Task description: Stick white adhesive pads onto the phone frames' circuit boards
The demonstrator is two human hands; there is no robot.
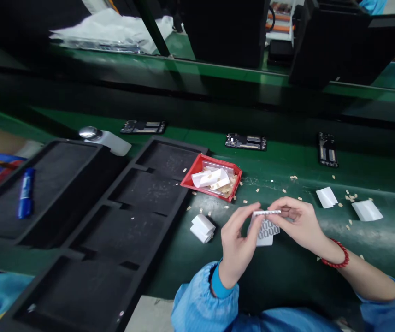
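My left hand (238, 246) pinches the left side of a white sticker sheet (268, 229) with rows of dark outlined shapes. The fingers of my right hand (299, 222) close on its right side. Along its top the sheet is bent over, and a plain white part shows below the printed rows. Just left of my left hand lies a folded stack of white paper (203, 228). Farther up stands a red bin (235, 189) containing curled white paper and small tan pieces.
A long black compartment tray (164, 230) runs along the left. Beside it, a blue marker (26, 193) rests on a black box, near a white bottle (112, 142). Phone-like boards (246, 141) lie at the back. Tan bits and white papers (367, 210) are scattered right.
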